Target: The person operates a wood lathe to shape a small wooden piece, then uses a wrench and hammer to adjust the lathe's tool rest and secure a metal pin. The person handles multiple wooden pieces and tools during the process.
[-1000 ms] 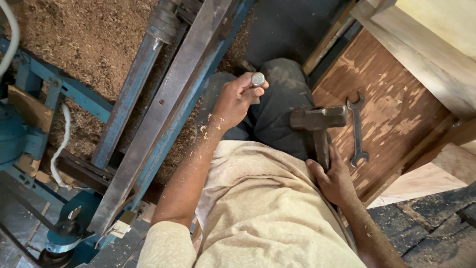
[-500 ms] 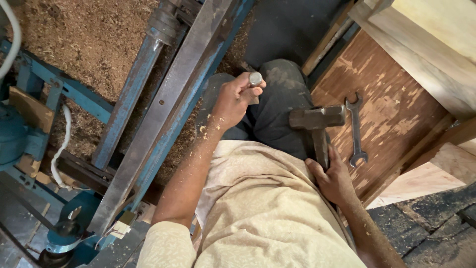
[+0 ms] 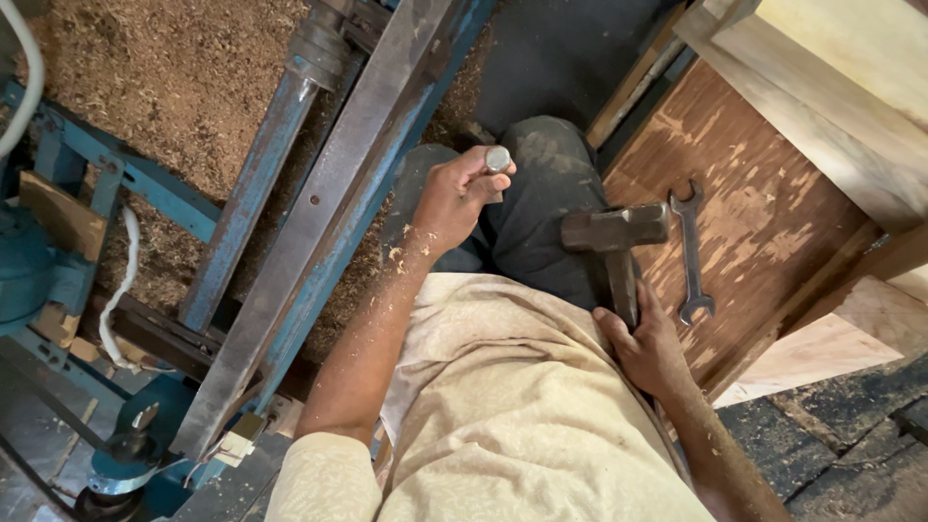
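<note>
- The left hand (image 3: 454, 198) is closed in a fist around a short grey metal punch (image 3: 496, 160); only its round, flat top shows above the thumb and forefinger, the rest is hidden in the grip.
- That hand hangs over the person's dark-trousered knee, just right of the long grey steel rail with blue-painted edges (image 3: 338, 208) that runs diagonally from near left to far right.
- Specks of sawdust cling to the left wrist and forearm.
- The right hand (image 3: 650, 350) is wrapped around the wooden handle of a rusty square-headed iron hammer (image 3: 616, 232), fingers curled shut on it; the head points away from the body, over the right thigh.
- A grey open-ended steel spanner (image 3: 690, 253) lies flat on the worn brown plywood board (image 3: 764, 193), just right of the hammer head and not touching it.
- Loose brown sawdust (image 3: 184, 87) covers the ground at far left, beyond the rail and a blue round steel bar (image 3: 256, 193).
- A white cord (image 3: 118, 290) trails by the blue machine frame at left.
- Pale timber planks (image 3: 841, 68) lie at far right.
</note>
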